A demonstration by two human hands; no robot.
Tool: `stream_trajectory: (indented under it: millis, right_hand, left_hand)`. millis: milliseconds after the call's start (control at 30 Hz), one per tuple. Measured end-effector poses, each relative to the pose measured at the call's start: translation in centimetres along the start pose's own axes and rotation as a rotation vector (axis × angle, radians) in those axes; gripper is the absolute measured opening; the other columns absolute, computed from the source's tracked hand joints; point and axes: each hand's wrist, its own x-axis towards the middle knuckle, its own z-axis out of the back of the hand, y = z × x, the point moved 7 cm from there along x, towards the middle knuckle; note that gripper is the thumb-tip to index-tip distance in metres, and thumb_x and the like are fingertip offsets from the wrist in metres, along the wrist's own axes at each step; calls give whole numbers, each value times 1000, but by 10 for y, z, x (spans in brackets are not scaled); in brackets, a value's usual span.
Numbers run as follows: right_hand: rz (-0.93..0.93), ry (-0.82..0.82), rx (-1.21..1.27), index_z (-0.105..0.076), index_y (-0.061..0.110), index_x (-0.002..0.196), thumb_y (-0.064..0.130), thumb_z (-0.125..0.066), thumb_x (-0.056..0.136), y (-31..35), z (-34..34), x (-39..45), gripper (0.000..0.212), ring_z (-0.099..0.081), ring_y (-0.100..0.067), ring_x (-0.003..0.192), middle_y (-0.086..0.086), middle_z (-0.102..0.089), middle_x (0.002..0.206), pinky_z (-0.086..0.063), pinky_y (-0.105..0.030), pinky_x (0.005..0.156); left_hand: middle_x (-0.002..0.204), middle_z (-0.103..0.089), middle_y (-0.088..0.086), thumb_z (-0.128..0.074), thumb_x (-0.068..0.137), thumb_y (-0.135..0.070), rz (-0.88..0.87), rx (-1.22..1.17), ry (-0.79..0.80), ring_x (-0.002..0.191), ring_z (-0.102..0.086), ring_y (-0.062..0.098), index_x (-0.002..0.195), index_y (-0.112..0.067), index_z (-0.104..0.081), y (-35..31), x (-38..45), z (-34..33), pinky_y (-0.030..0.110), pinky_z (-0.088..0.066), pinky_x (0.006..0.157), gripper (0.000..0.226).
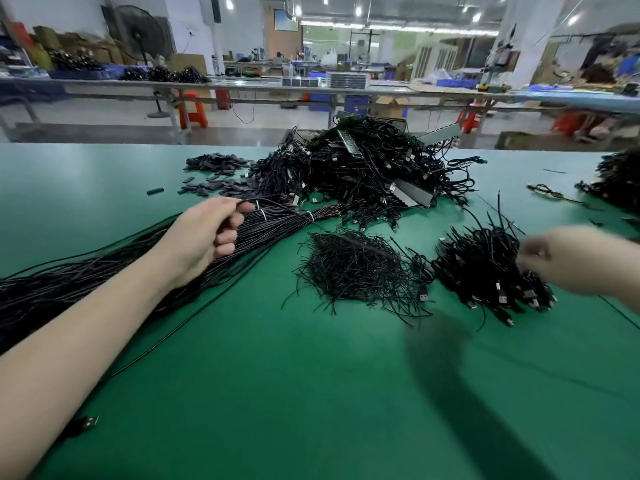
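— Blur is smearing the right hand (pixel 568 259) over the coiled USB cables (pixel 485 271). Are you seeing what it is gripping?
— No, I cannot tell; its fingers are dissolving into the pile.
— And the left hand (pixel 207 237)?
— It is pinching one thin strand (pixel 270 201) between thumb and forefinger, just above the long cable bundle (pixel 277 220) lying on the green table (pixel 277 375). That bundle is running off the left edge, so its ends are cut off.

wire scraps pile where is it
The pile lies centre of the head view, between the cable bundle in the left hand and the usb heap at the right hand.
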Motion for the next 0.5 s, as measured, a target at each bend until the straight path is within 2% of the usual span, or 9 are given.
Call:
stream_trajectory:
  millis: [67, 167, 233, 300, 367, 433, 467, 500]
  right_hand:
    - [-54, 68, -29, -62, 32, 90, 35, -50, 97, -7, -52, -12, 14, -61, -13, 72, 8, -64, 81, -53, -28, 65]
    - [-102, 13, -2, -63, 33, 103, 39, -46, 99, -6, -98, -26, 18, -63, -19, 89, 6, -65, 96, -56, -33, 75]
    - [-78, -18, -78, -56, 34, 121, 44, -44, 99, 10, -112, -35, 27, -57, -20, 106, 4, -59, 113, -53, -33, 83]
    - [-64, -76, -48, -48, 32, 130, 51, -49, 95, 31, -107, -50, 39, -52, -20, 111, 2, -51, 120, -51, -32, 83]
    - [-9, -8, 189, -53, 31, 108, 66, -55, 83, 51, -103, -75, 43, -58, -13, 91, 5, -57, 104, -51, -28, 72]
    - [110, 258, 328, -52, 29, 84, 84, -57, 64, 80, -110, -111, 59, -57, -4, 72, 8, -58, 83, -44, -19, 60]
    - [144, 392, 363, -51, 28, 81, 82, -60, 63, 94, -117, -129, 58, -58, -3, 75, 9, -57, 82, -41, -16, 60]
    - [135, 469, 377, -50, 28, 79, 67, -63, 73, 100, -127, -142, 42, -60, -6, 85, 12, -55, 87, -39, -14, 62]
  left_hand:
    - [74, -53, -7, -52, 100, -18, -25, -12, 23, 53, -41, 2, 100, -16, -72, 5, -2, -12, 15, -38, 45, 21]
    - [71, -66, -9, -67, 88, -13, -63, -67, -78, 63, -59, 2, 93, -21, -76, 8, -6, -20, 15, -50, 56, 14]
    - [74, -72, -3, -69, 84, -9, -21, -321, -167, 70, -67, 7, 89, -19, -73, 13, -8, -24, 18, -54, 59, 12]
    - [77, -72, 2, -69, 85, -10, 20, -561, -218, 74, -71, 11, 89, -17, -68, 17, -7, -31, 21, -57, 63, 8]
    - [77, -70, 0, -71, 85, -16, 28, -676, -239, 76, -71, 11, 90, -16, -64, 18, -5, -36, 22, -57, 65, 9]
    - [76, -69, -2, -73, 84, -21, 15, -699, -243, 77, -72, 10, 90, -17, -60, 17, -5, -41, 22, -57, 66, 15]
    - [76, -68, -3, -73, 83, -21, 12, -697, -241, 78, -72, 10, 90, -17, -59, 17, -5, -43, 22, -57, 66, 16]
    - [76, -68, -3, -73, 83, -22, 12, -691, -236, 78, -72, 10, 90, -18, -58, 18, -5, -45, 22, -57, 66, 16]
